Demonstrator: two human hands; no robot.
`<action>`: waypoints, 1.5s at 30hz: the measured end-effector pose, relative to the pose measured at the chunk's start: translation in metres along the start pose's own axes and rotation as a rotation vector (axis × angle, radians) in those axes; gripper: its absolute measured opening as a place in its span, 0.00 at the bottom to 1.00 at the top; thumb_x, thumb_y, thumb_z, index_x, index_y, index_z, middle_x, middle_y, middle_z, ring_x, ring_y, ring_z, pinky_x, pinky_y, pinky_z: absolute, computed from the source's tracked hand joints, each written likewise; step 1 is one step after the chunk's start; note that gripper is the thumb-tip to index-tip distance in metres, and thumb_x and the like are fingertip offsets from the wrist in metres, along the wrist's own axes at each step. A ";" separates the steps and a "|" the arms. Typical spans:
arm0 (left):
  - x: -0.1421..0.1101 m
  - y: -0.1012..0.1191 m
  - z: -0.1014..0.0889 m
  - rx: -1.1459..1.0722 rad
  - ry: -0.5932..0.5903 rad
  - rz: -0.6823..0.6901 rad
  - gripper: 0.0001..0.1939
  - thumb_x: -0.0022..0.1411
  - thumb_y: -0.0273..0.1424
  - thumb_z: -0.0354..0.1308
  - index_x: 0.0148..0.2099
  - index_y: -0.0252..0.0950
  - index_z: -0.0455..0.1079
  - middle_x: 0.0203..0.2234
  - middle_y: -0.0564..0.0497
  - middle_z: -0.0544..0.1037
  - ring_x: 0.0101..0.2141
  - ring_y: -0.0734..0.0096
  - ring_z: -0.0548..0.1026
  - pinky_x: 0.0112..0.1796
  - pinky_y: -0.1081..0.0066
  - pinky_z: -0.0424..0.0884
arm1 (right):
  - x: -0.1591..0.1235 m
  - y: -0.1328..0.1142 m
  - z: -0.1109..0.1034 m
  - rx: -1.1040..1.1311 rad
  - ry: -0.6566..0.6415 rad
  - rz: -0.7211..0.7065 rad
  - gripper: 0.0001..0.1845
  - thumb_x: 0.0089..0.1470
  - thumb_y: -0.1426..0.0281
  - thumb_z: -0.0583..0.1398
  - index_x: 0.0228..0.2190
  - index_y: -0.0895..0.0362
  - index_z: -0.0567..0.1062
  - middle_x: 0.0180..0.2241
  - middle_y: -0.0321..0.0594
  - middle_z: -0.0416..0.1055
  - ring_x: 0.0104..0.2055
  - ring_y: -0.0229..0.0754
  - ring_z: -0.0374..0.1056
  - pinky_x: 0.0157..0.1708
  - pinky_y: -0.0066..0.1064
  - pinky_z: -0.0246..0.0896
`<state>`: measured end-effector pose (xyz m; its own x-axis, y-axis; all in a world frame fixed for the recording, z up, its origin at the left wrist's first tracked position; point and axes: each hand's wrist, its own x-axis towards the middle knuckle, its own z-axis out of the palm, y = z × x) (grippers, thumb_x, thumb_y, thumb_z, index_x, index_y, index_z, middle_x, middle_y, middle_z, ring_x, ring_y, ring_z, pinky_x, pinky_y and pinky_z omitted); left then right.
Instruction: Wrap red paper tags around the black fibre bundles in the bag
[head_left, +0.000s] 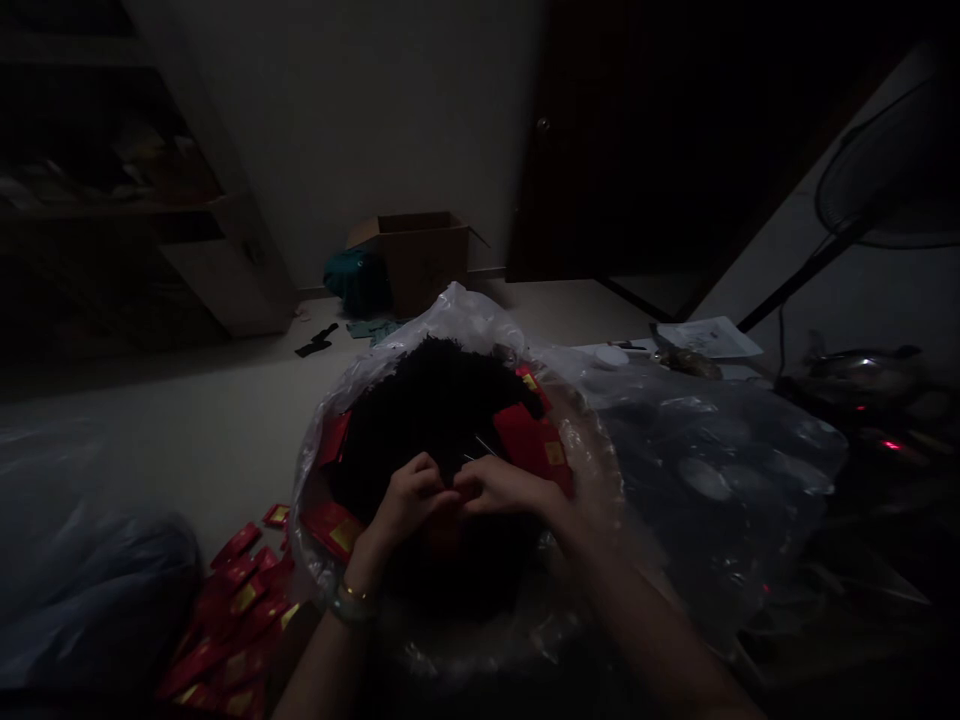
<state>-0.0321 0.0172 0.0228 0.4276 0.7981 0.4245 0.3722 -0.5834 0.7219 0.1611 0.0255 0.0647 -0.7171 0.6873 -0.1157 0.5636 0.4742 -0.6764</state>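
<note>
My left hand [416,490] and my right hand [499,485] meet over a heap of black, shredded-looking material [427,400], fingers pinched close together. Between and just below the fingertips shows a dim red packet [444,535], mostly lost in shadow. Two thin, shiny sticks [486,446] project by my right hand; whether it grips them I cannot tell. The black heap lies in a round container lined with clear plastic [319,420]. Red packets with gold patches [536,440] lie at the heap's right side, and another red packet [334,525] is at its left.
Many red packets [240,610] are piled on the floor at left. Clear plastic bags [720,480] spread to the right, near papers [709,337]. Behind stand an open cardboard box [427,262] and a teal bag [356,280]. A fan [892,170] stands at right. The room is very dark.
</note>
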 end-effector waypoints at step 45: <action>-0.011 -0.023 0.012 -0.246 0.076 -0.437 0.17 0.48 0.34 0.63 0.42 0.36 0.75 0.36 0.47 0.81 0.37 0.61 0.78 0.40 0.64 0.73 | -0.004 -0.033 0.010 -0.423 0.129 0.364 0.17 0.59 0.63 0.52 0.50 0.43 0.67 0.41 0.43 0.65 0.38 0.45 0.69 0.32 0.33 0.63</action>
<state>-0.0355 0.0202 -0.0046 0.2106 0.9738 0.0857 0.2942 -0.1468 0.9444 0.1416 0.0018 0.0806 -0.4053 0.8964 -0.1791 0.8989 0.3553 -0.2563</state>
